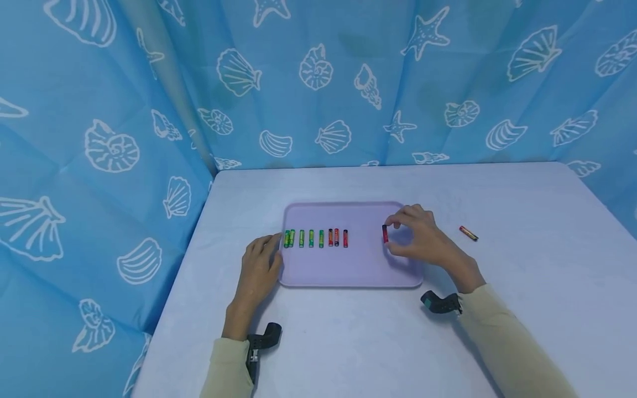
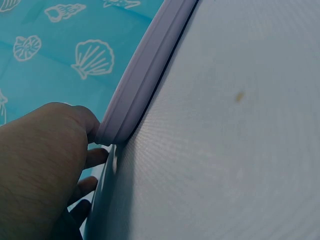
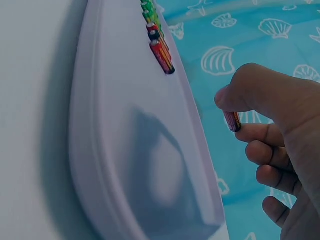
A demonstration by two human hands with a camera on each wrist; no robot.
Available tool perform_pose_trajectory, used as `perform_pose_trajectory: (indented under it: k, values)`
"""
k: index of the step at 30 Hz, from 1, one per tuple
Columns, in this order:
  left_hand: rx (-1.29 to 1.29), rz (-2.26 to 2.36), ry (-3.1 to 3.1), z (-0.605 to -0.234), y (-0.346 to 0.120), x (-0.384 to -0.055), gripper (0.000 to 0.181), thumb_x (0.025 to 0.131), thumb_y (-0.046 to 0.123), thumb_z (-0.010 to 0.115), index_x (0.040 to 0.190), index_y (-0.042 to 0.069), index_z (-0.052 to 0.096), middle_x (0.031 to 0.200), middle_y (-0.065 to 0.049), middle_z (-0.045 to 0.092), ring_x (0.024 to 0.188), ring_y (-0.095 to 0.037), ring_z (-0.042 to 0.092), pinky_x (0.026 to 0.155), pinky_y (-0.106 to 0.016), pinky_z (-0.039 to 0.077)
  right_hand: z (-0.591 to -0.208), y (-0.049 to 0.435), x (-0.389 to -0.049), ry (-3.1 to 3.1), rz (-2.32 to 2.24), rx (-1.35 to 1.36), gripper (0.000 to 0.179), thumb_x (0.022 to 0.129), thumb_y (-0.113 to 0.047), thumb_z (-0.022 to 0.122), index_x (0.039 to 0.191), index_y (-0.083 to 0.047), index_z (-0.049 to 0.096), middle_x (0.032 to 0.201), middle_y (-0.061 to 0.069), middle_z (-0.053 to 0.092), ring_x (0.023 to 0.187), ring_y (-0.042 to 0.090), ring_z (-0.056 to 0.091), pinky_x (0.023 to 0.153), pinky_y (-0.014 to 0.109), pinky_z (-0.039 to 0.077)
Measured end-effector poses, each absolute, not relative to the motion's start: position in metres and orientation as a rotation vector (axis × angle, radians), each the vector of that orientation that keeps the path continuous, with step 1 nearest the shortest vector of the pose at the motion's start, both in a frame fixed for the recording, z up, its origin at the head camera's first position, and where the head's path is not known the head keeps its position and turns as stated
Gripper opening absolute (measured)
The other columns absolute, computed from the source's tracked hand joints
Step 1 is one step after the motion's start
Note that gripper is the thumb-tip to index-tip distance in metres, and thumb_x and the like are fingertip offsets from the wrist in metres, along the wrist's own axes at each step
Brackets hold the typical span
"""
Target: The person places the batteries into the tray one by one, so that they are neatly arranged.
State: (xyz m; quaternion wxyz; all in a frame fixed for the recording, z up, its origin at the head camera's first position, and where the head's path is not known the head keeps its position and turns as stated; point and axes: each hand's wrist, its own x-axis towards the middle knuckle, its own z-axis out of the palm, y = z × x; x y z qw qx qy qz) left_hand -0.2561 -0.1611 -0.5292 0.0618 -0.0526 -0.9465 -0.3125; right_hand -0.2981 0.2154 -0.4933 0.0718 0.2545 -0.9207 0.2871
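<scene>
My right hand [image 1: 420,235] pinches a red-and-black battery [image 1: 385,233] between thumb and forefinger, over the right part of a lilac tray [image 1: 348,286]. The right wrist view shows this battery [image 3: 232,121] mostly covered by the thumb, with the other fingers curved below. On the tray, several green batteries [image 1: 301,238] stand in a row at the left, followed by three red ones [image 1: 345,239]. The two leftmost green ones sit close together. My left hand [image 1: 257,268] rests at the tray's left edge, its thumb against the rim [image 2: 145,70] in the left wrist view.
Another red-and-black battery [image 1: 468,233] lies on the white tabletop, right of the tray and beyond the right forearm. A blue curtain [image 1: 298,105] with shell prints hangs behind and left of the table. Each wrist wears a black camera mount [image 1: 440,302].
</scene>
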Motion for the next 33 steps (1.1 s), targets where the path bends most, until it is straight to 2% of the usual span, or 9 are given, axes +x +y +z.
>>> perform_pose_trajectory:
  k: [7,17,22,27,33]
  values:
    - [-0.166,-0.927,-2.840,-0.530,-0.161,-0.256,0.047,0.104,0.022,0.046,0.149,0.012,0.048,0.146,-0.012,0.048,0.142,-0.034,0.031,0.119,-0.053,0.020,-0.495,0.199,-0.302,-2.729,0.885,0.794,0.035,0.076,-0.020,0.083,0.107,-0.012,0.068,0.099,0.007,0.056,0.102,0.023,0.042,0.086,0.048,0.029]
    - [-0.190,-0.910,-2.806,-0.532,-0.164,-0.256,0.046,0.103,0.020,0.049,0.148,0.010,0.049,0.143,-0.014,0.050,0.140,-0.035,0.034,0.118,-0.054,0.023,-0.496,0.178,-0.306,-2.746,0.856,0.792,0.035,0.077,-0.021,0.082,0.108,-0.011,0.068,0.101,0.007,0.057,0.114,0.027,0.042,0.094,0.052,0.030]
    - [-0.199,-0.926,-2.813,-0.532,-0.164,-0.257,0.046,0.103,0.020,0.048,0.148,0.010,0.049,0.143,-0.013,0.050,0.140,-0.034,0.034,0.118,-0.053,0.023,-0.498,0.170,-0.308,-2.773,0.836,0.789,0.036,0.077,-0.023,0.081,0.109,-0.011,0.068,0.101,0.006,0.057,0.111,0.026,0.044,0.099,0.054,0.028]
    - [-0.210,-0.926,-2.800,-0.531,-0.164,-0.256,0.045,0.103,0.019,0.050,0.147,0.010,0.050,0.143,-0.014,0.051,0.139,-0.035,0.035,0.117,-0.054,0.025,-0.499,0.162,-0.309,-2.798,0.813,0.802,0.037,0.078,-0.024,0.081,0.110,-0.011,0.069,0.101,0.005,0.057,0.105,0.024,0.044,0.095,0.050,0.031]
    - [-0.199,-0.917,-2.805,-0.530,-0.162,-0.257,0.046,0.103,0.020,0.050,0.148,0.011,0.050,0.143,-0.013,0.050,0.140,-0.034,0.035,0.117,-0.053,0.024,-0.501,0.155,-0.310,-2.835,0.789,0.782,0.038,0.077,-0.026,0.082,0.109,-0.010,0.068,0.102,0.003,0.057,0.106,0.025,0.044,0.093,0.047,0.032]
